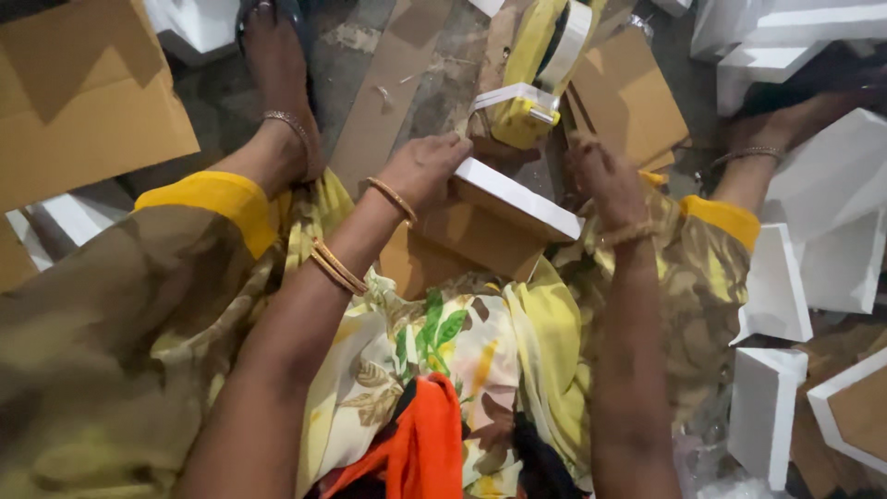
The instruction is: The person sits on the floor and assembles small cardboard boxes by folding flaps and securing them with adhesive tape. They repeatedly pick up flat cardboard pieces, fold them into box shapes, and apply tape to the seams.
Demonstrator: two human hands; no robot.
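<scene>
I sit on the floor with a small brown cardboard box (480, 242) between my knees. A white foam piece (517, 198) lies on its top edge. My left hand (427, 168) presses on the near left end of the foam and box, fingers curled over it. My right hand (605, 180) is at the box's right side, its fingers bent down and partly blurred; whether it grips the box I cannot tell. Just beyond the box stands a yellow tape dispenser (527, 118) with a white tape roll (568, 42).
Flat cardboard sheets (78, 97) lie at the left and behind the dispenser (628, 92). White foam corner pieces (771, 286) are piled at the right and at the far left (194, 23). My feet (277, 74) rest on the grey floor at either side.
</scene>
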